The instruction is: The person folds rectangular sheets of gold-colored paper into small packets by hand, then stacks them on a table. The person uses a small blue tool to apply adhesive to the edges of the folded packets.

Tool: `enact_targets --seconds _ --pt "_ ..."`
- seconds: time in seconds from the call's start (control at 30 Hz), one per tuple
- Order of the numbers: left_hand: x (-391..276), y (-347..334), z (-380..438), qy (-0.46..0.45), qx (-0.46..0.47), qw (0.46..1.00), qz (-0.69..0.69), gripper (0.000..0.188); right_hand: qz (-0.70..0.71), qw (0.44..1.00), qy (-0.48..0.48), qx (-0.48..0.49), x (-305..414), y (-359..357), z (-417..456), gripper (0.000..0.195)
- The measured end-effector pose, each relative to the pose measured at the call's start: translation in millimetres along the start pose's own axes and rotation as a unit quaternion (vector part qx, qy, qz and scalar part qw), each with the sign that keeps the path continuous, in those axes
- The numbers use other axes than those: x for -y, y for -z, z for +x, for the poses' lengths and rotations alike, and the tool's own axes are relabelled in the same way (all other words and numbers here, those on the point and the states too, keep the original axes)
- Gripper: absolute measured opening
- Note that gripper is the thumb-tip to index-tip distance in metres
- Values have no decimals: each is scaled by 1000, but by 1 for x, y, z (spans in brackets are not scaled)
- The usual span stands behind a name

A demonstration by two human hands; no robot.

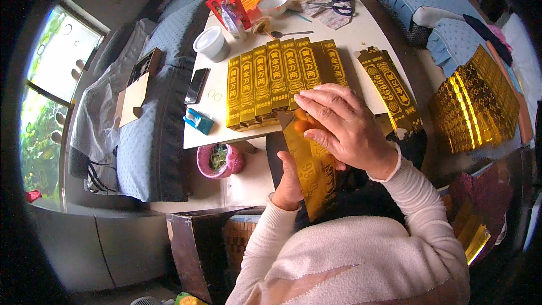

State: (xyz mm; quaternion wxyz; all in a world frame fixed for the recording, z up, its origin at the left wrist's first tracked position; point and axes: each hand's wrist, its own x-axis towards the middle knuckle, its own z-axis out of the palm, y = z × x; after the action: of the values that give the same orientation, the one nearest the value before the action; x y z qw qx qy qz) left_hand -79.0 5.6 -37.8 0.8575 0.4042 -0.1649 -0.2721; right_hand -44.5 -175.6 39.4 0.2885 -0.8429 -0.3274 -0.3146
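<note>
A long gold paper carton [313, 173] with printed characters slants over my lap, below the table edge. My left hand [288, 180] holds its left side, thumb raised and the other fingers mostly hidden under it. Across its upper end lies my right hand [343, 125], with fingers bent over that end and the thumb lower down. Small orange patches [302, 126] show beneath the right hand; I cannot tell whether they are finger covers or something else. Just beyond, several filled-out gold cartons [277, 74] lie side by side on the white table [360, 29].
Flat gold cartons [389, 87] overhang the table's right edge. More gold sheets [478, 101] lie on the right seat. A tape dispenser [198, 121], phone [197, 86], lidded tub [211, 44] and scissors [338, 5] are on the table. Below stands a pink basket [233, 161].
</note>
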Motion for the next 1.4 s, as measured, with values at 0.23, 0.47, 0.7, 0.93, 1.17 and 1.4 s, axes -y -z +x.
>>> enact_targets --seconds 0.23,0.47,0.7,0.93,1.17,1.4 --pt "0 0 1 14 -30 999 -14 112 -45 998 41 -32 -3 -6 -11 43" --pt "-9 3 -2 17 21 997 72 91 112 994 -19 4 -11 -1 -4 25" --pt "-25 17 -13 90 46 979 176 84 227 958 -21 174 -23 15 -7 23" --pt "-17 20 -15 150 29 952 265 77 237 902 24 361 -31 22 -6 25" --pt "-26 17 -9 -15 -185 945 271 85 311 945 -98 42 -30 -10 -14 57" --pt "-15 26 9 -118 -329 902 251 53 527 786 -304 112 30 -103 -81 84"
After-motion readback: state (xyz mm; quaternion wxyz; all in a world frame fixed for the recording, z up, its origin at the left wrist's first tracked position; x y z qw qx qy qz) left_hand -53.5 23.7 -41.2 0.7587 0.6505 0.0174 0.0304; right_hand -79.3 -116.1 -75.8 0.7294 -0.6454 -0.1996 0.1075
